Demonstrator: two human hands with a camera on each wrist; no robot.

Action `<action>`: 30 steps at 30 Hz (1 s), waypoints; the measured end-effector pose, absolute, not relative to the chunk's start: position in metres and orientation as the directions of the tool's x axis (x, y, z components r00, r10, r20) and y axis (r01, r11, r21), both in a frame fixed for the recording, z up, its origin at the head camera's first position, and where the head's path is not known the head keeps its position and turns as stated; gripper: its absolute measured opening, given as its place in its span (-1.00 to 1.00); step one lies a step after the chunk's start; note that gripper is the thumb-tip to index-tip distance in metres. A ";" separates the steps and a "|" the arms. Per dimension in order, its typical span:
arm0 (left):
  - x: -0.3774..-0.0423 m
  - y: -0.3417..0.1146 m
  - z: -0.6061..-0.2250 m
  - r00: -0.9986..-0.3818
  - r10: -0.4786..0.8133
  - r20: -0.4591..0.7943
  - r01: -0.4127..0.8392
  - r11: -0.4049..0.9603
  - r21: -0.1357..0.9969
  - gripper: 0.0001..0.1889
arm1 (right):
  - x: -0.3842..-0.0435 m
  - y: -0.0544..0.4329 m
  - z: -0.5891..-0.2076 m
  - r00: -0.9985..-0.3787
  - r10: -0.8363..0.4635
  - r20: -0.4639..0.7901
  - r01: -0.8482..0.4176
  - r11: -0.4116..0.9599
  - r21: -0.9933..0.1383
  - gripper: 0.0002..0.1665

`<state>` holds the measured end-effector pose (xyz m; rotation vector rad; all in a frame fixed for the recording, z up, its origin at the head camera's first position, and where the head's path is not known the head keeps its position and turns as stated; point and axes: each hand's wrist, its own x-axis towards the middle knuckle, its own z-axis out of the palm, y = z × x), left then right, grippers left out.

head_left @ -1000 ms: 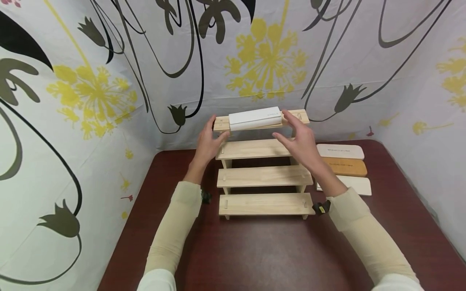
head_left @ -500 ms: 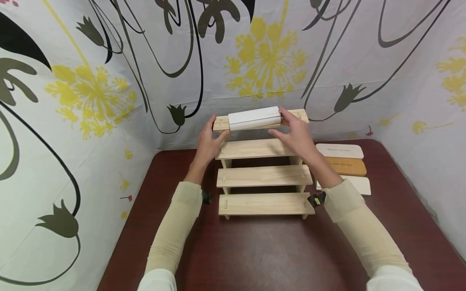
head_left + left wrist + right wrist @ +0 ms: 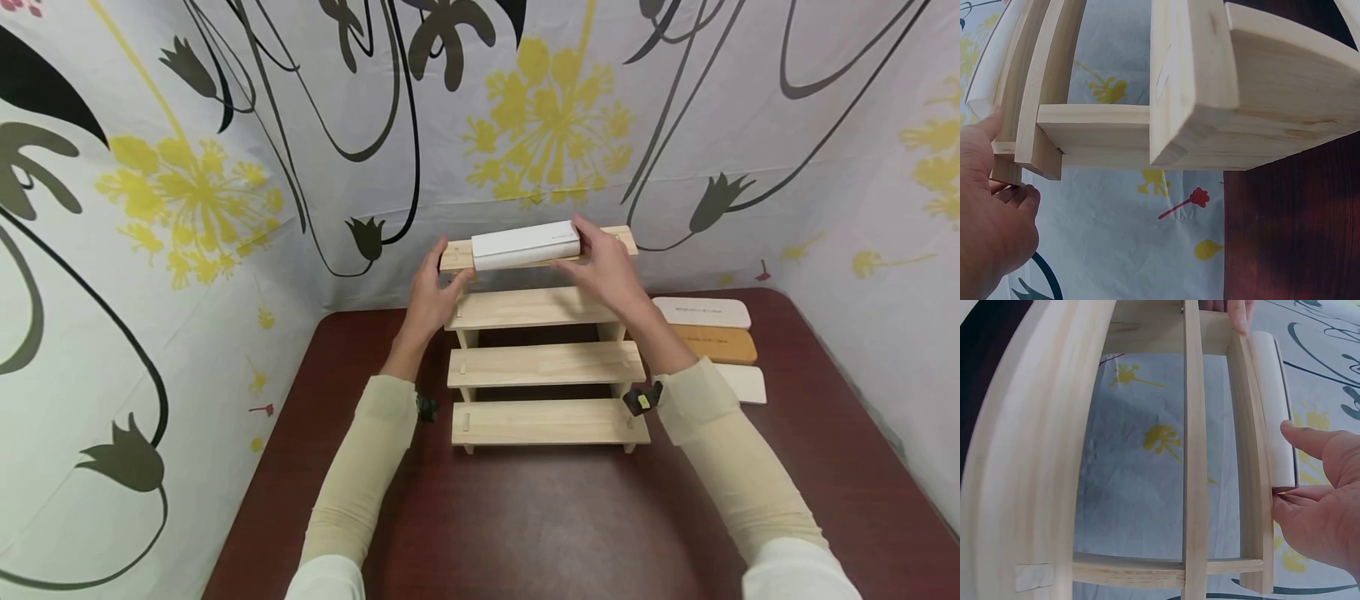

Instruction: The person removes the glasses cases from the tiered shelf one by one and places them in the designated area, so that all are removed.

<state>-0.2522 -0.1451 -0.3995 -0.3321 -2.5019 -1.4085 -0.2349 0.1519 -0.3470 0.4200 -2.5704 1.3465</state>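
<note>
A pale wooden stepped rack [image 3: 547, 365] stands on the table, its narrow boards rising in tiers toward the back. On its top board [image 3: 455, 255] lies a long white case [image 3: 525, 245], slightly slanted, with small print near its right end. My left hand [image 3: 430, 304] grips the left end of that board, thumb in front and fingers round the end in the left wrist view. My right hand [image 3: 611, 275] holds the case's right end; in the right wrist view the thumb lies on its face and the fingers at its end, close to the board.
Right of the rack, a white case [image 3: 701, 312], a tan case [image 3: 716, 343] and another white case [image 3: 742, 383] lie in a column, partly behind my right forearm. A flower-patterned cloth [image 3: 555, 125] hangs behind the dark red table [image 3: 540, 517].
My right hand has moved left and closed onto the white case's right end, its thumb and fingers coming nearer each other. The left hand and the rack have stayed in place.
</note>
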 end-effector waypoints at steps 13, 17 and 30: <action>-0.253 -0.146 -0.400 -0.941 0.076 0.329 0.323 0.486 0.812 -0.17 | -0.248 0.155 -0.339 -0.946 -0.198 0.256 -0.323 0.637 -0.700 -0.06; -0.253 -0.146 -0.399 -0.940 0.071 0.333 0.325 0.479 0.816 -0.18 | -0.252 0.157 -0.341 -0.949 -0.195 0.248 -0.315 0.634 -0.706 -0.09; -0.254 -0.147 -0.399 -0.936 0.068 0.346 0.336 0.471 0.816 -0.20 | -0.251 0.161 -0.349 -0.942 -0.165 0.293 -0.336 0.491 -0.804 -0.16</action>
